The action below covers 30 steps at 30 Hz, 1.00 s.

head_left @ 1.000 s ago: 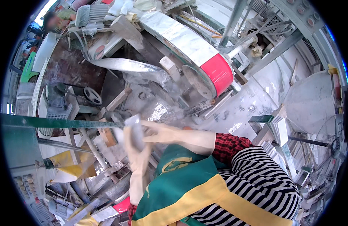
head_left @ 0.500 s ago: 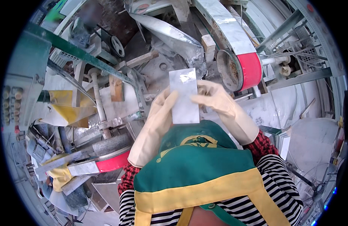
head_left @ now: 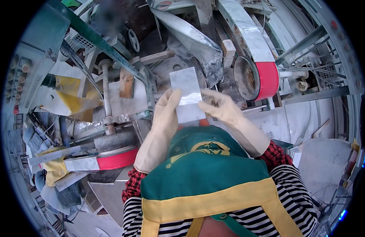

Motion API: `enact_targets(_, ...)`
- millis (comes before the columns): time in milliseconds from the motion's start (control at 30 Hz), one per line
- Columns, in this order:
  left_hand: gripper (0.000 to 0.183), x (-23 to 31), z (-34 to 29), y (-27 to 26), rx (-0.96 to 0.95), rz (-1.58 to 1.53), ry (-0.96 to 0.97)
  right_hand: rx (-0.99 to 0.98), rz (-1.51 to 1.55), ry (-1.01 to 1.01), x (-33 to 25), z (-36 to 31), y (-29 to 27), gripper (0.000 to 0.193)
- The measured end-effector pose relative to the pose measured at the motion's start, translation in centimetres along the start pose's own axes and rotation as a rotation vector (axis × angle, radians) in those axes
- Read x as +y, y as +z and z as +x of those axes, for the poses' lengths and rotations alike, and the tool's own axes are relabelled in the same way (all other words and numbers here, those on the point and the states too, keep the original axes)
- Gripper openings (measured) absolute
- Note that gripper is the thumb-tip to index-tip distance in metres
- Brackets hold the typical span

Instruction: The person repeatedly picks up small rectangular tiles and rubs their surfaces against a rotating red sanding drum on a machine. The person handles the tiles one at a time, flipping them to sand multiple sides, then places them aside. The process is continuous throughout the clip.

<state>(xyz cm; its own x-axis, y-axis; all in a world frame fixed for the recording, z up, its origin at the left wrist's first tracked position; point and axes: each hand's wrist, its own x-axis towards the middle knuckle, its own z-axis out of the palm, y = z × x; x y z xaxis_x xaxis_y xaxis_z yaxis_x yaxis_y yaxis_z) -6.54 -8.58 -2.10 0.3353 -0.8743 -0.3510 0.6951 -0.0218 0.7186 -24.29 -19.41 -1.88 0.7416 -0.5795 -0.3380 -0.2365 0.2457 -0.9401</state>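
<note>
Between my hands, in front of the green apron (head_left: 206, 177), is a rectangular white marble-like tile (head_left: 188, 96) with a glossy face. A bright reflection crosses its middle. My left hand (head_left: 166, 102), in a cream rubber glove, grips the tile's left edge with the thumb on the face. The right edge is held by my right hand (head_left: 218, 103) in a matching glove, thumb against the face and fingers partly curled behind. Behind the tile the fingertips are hidden.
A conveyor carrying pale tiles (head_left: 251, 37) ends in a red curved end (head_left: 266, 81) at the far right. On the left is another belt with a red end (head_left: 117, 158). A green control box (head_left: 42, 43), a wood block (head_left: 126, 83) and a bent metal trough (head_left: 190, 29) stand around.
The tile has tilted, its top leaning left, and the glare has shifted from its top to its middle. Both hands still hold it. The surroundings have shifted slightly in view.
</note>
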Motion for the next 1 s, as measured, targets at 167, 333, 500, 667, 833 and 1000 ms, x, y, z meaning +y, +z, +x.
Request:
enact_targets(167,0.048,0.9,0.0,-0.2,-0.092,0.230,-0.013,-0.087,0.252,0.028,1.3,-0.3,0.3,0.063)
enact_targets(333,0.075,2.0,-0.7,1.8,-0.329,0.336,0.036,-0.171,0.427,0.032,0.5,-0.7,-0.8,0.060)
enact_targets(500,0.088,2.0,2.1,0.7,-0.282,0.501,0.176,-0.074,0.466,0.001,0.3,-1.0,0.0,0.068)
enact_targets(667,0.074,1.6,4.6,-2.0,0.078,0.478,0.289,-0.198,0.490,0.123,0.2,-1.9,-0.5,0.061)
enact_targets(833,0.054,0.9,5.0,-2.3,0.036,0.288,0.124,-0.124,0.394,0.068,2.2,-1.3,-0.2,0.053)
enact_targets(1000,0.050,-2.3,3.7,-1.2,-0.063,0.108,0.040,0.058,0.367,0.048,1.3,-0.6,0.8,0.051)
